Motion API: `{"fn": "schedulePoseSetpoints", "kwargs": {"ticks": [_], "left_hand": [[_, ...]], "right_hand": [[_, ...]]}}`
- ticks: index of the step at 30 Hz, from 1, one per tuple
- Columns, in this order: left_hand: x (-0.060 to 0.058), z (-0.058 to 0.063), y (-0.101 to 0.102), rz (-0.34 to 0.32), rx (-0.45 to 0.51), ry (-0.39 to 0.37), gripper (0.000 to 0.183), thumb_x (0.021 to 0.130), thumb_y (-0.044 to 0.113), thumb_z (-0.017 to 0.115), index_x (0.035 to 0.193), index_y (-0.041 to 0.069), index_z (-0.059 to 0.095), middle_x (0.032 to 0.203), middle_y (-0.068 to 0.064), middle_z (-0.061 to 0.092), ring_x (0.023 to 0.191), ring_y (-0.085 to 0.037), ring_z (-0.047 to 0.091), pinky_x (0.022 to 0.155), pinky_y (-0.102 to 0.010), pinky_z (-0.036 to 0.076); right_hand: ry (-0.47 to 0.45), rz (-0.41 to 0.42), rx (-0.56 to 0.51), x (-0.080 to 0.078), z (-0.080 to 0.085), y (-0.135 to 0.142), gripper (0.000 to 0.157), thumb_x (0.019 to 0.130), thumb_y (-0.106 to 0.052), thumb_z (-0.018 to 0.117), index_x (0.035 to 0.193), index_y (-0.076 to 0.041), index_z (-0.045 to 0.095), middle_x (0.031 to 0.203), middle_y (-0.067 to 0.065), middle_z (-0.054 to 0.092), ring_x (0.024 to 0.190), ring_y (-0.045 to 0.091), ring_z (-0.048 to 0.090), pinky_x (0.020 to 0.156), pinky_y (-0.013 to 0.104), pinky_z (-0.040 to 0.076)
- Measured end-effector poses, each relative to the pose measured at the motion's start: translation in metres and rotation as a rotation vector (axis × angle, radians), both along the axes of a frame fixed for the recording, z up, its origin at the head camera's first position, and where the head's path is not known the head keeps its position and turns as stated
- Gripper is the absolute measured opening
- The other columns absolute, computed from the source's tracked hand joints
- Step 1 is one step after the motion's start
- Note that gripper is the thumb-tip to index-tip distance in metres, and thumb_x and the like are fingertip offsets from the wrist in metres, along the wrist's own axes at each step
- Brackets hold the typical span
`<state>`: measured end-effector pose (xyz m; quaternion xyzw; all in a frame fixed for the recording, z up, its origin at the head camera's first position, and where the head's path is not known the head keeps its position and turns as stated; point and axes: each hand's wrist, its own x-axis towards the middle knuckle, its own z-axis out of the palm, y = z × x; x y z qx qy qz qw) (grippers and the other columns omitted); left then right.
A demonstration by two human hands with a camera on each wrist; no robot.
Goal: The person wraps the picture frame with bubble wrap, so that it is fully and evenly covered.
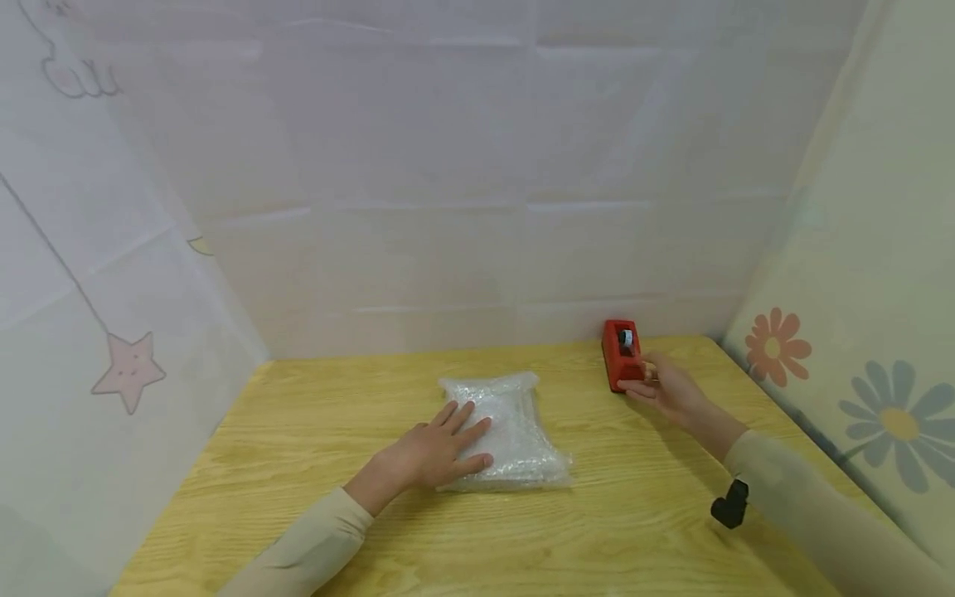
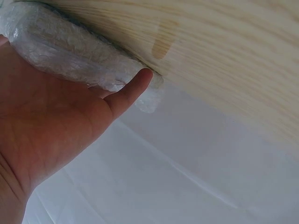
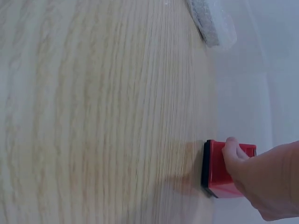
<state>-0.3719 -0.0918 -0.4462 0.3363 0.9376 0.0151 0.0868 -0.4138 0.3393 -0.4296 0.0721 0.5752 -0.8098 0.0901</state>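
**two hands, a wrapped parcel and a tape dispenser**

the left hand [image 1: 436,452] lay flat, fingers spread, on a bubble-wrapped parcel [image 1: 515,431] at mid-table, its long axis running away from the person. to its right (well apart), the right hand [image 1: 664,385] curled around a red tape dispenser [image 1: 621,355]. wooden table [image 1: 298,431]; pale curtained walls.

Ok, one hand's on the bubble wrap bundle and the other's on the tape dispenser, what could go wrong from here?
1. The left hand only rests flat on the bundle; nothing visibly seals the wrap, so it may spring open if the hand lifts.
2. The right hand holds the dispenser by its near end alone; pulling tape one-handed could drag or tip it.
3. The dispenser sits near the table's back edge by the wall, so a push could jam it there.
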Motion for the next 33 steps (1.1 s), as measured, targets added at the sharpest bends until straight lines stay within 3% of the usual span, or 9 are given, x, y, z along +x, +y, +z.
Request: {"fn": "schedulePoseSetpoints", "kwargs": {"ticks": [5, 8, 10, 20, 24, 30, 33], "left_hand": [[0.001, 0.002, 0.001, -0.010, 0.004, -0.006, 0.081, 0.101, 0.073, 0.021, 0.165, 0.024, 0.022, 0.169, -0.015, 0.008, 0.153, -0.037, 0.005, 0.105, -0.066, 0.035], [0.004, 0.007, 0.002, -0.013, 0.001, -0.009, 0.079, 0.102, 0.072, 0.023, 0.165, 0.023, 0.023, 0.168, -0.015, 0.009, 0.152, -0.038, 0.007, 0.105, -0.065, 0.036], [0.006, 0.010, 0.003, -0.010, -0.002, -0.009, 0.078, 0.102, 0.070, 0.025, 0.164, 0.023, 0.024, 0.168, -0.015, 0.010, 0.152, -0.039, 0.007, 0.105, -0.064, 0.037], [0.004, 0.011, 0.002, -0.010, -0.012, 0.007, 0.076, 0.103, 0.069, 0.027, 0.164, 0.023, 0.025, 0.168, -0.016, 0.011, 0.152, -0.039, 0.009, 0.103, -0.063, 0.040], [0.004, 0.011, 0.001, -0.001, -0.013, 0.006, 0.076, 0.103, 0.069, 0.027, 0.164, 0.024, 0.024, 0.168, -0.015, 0.010, 0.152, -0.038, 0.008, 0.103, -0.062, 0.039], [0.006, 0.011, 0.001, -0.007, -0.009, 0.004, 0.076, 0.103, 0.069, 0.027, 0.164, 0.023, 0.026, 0.168, -0.016, 0.012, 0.152, -0.039, 0.010, 0.102, -0.061, 0.042], [0.006, 0.011, 0.001, -0.006, -0.011, 0.006, 0.077, 0.103, 0.070, 0.026, 0.164, 0.023, 0.025, 0.168, -0.015, 0.012, 0.152, -0.039, 0.010, 0.102, -0.061, 0.041]], "right_hand": [[-0.064, -0.046, 0.073, 0.005, -0.004, -0.005, 0.033, 0.110, -0.022, 0.047, 0.132, 0.002, 0.042, 0.162, 0.025, 0.018, 0.130, 0.033, 0.054, 0.112, 0.043, 0.033], [-0.079, -0.046, 0.100, 0.007, -0.008, -0.007, 0.055, 0.110, -0.022, 0.049, 0.152, 0.005, 0.026, 0.156, 0.030, 0.026, 0.129, 0.032, 0.055, 0.113, 0.042, 0.033], [-0.073, -0.042, 0.115, 0.007, -0.009, -0.007, 0.063, 0.110, -0.022, 0.048, 0.157, 0.006, 0.017, 0.156, 0.030, 0.027, 0.130, 0.032, 0.054, 0.113, 0.041, 0.033], [-0.001, 0.003, 0.140, 0.006, -0.013, -0.011, 0.068, 0.112, -0.016, 0.040, 0.159, 0.007, -0.004, 0.165, 0.026, 0.005, 0.144, 0.042, 0.031, 0.114, 0.047, 0.029], [0.021, 0.009, 0.145, 0.007, -0.015, -0.013, 0.067, 0.111, -0.011, 0.038, 0.158, 0.007, -0.006, 0.165, 0.026, -0.001, 0.145, 0.043, 0.027, 0.115, 0.046, 0.028], [0.029, -0.018, 0.070, 0.010, -0.021, -0.014, 0.066, 0.111, -0.006, 0.033, 0.156, 0.006, -0.013, 0.165, 0.026, -0.009, 0.145, 0.043, 0.025, 0.116, 0.046, 0.025], [0.046, -0.015, 0.089, 0.011, -0.022, -0.014, 0.060, 0.110, -0.007, 0.030, 0.157, 0.009, -0.005, 0.165, 0.026, -0.006, 0.144, 0.044, 0.026, 0.116, 0.047, 0.025]]}}
